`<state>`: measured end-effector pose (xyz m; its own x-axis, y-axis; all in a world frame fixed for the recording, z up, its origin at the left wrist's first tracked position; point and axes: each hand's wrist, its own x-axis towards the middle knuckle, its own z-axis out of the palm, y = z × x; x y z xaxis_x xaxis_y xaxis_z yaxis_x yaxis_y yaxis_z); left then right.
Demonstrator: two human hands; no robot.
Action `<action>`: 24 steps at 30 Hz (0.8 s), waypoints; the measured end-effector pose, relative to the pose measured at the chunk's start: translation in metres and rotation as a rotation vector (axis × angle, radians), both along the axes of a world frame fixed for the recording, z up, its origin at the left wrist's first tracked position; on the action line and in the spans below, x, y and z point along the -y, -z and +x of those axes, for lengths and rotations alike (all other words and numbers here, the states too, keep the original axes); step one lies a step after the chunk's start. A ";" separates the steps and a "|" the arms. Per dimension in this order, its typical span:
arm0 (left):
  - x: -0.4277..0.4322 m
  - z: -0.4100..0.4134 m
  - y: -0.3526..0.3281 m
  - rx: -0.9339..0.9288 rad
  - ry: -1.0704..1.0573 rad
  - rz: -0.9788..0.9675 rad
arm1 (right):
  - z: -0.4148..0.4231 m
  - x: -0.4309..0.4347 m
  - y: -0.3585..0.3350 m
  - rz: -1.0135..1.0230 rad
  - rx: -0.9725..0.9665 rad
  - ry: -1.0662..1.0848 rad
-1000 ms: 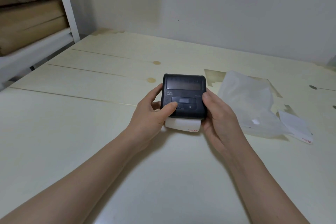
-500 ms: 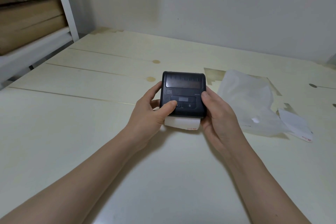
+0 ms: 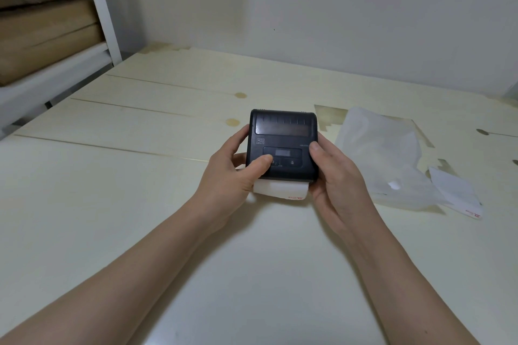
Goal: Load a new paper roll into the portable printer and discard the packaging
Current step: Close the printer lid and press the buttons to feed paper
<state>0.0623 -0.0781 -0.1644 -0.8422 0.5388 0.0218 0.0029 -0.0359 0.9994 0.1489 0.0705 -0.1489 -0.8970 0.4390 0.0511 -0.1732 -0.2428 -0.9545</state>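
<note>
While both hands clamp the printer point(image 3: 283, 145) | left hand point(image 3: 232, 176) thumb on buttons, right hand point(image 3: 333, 176) steadying | paper point(image 3: 280, 190) feeding — keep level, press lightly.

Plain storeroom or workroom, pale wooden table point(image 3: 140, 126), shelving with brown packages point(image 3: 42, 31)

Single head-worn view, looking forward and down, close over the table point(image 3: 112, 204), wall behind
</note>
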 end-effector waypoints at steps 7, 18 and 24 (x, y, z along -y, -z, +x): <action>0.001 0.000 -0.001 -0.011 -0.001 0.000 | 0.002 0.001 -0.002 0.001 -0.005 -0.015; 0.002 0.002 -0.003 -0.017 -0.006 0.004 | 0.001 0.002 -0.001 -0.033 0.000 -0.002; 0.001 0.002 -0.004 -0.017 -0.001 0.011 | 0.001 0.001 -0.001 -0.039 -0.011 -0.004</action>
